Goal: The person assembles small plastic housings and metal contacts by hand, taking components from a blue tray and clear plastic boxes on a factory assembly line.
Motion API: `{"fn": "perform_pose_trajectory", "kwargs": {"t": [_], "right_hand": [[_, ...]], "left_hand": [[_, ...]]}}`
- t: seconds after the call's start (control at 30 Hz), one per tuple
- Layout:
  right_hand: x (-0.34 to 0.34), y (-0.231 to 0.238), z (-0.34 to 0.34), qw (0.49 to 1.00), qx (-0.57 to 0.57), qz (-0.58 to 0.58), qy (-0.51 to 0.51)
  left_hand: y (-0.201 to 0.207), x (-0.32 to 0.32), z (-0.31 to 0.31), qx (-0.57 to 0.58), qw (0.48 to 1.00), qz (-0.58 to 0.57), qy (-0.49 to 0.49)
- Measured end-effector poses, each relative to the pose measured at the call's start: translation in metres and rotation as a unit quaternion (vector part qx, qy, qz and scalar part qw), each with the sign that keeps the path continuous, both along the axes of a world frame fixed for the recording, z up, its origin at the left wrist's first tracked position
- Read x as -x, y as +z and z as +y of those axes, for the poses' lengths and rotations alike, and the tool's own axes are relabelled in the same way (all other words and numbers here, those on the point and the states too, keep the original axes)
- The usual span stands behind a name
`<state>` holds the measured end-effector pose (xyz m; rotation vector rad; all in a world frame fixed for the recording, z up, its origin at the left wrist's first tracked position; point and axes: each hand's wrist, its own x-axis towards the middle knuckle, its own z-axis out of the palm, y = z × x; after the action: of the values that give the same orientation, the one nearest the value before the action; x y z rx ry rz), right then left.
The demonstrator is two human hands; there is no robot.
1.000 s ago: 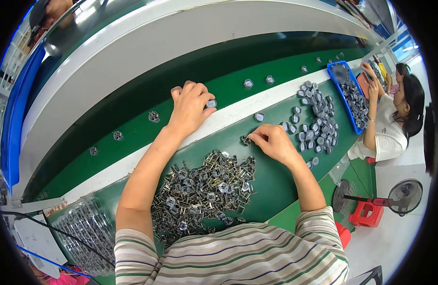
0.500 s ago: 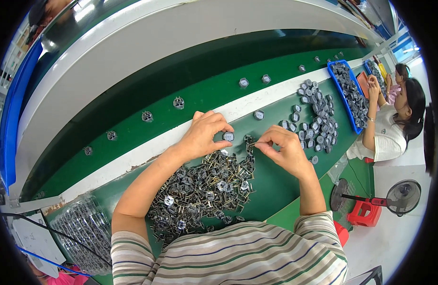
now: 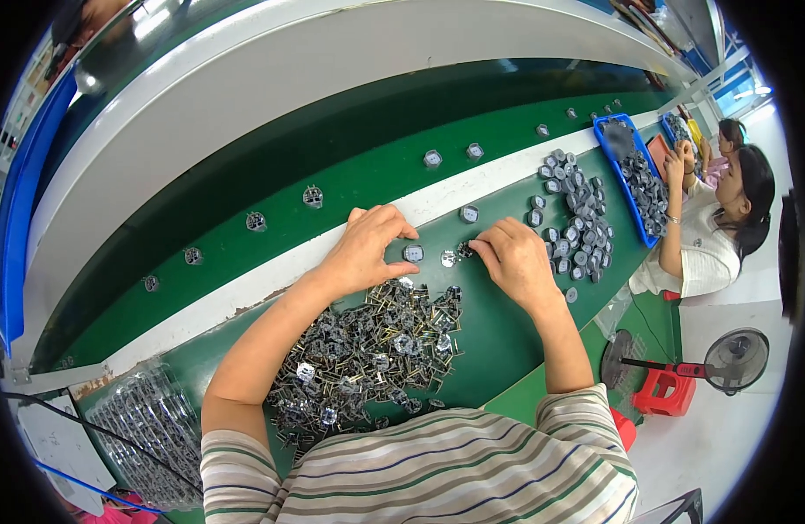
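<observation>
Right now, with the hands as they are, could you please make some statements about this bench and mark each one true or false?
1. The left hand holds a grey piece. True.
2. The pile below the left hand in the picture is of folded cloth. False: it is a pile of pinned parts.
3. The right hand has its fingertips at a small dark part. True.
4. The nearer blue tray at the right holds many grey pieces. True.
5. Both hands are inside that tray. False: both are outside, to its left.

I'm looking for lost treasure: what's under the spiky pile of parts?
Green tabletop shows around the spiky pile; what lies directly underneath is covered, so I can't tell.
</observation>
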<state>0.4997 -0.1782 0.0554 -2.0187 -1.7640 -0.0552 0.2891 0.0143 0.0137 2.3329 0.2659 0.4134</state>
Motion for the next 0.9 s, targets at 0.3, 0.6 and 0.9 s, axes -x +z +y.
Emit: {"fn": "perform_pose_trajectory", "kwargs": {"t": [0.3, 0.6, 0.9], "right_hand": [[0.017, -0.006, 0.031, 0.98, -0.065, 0.183, 0.055], [0.033, -0.014, 0.047, 0.989, -0.08, 0.026, 0.125], [0.036, -0.018, 0.049, 0.987, -0.078, -0.008, 0.137]], "left_hand": [[0.001, -0.002, 0.0, -0.02, 1.0, 0.013, -0.006], [-0.005, -0.003, -0.001, -0.023, 1.0, -0.001, -0.009], [0.002, -0.003, 0.001, -0.011, 1.0, 0.013, -0.011]]}}
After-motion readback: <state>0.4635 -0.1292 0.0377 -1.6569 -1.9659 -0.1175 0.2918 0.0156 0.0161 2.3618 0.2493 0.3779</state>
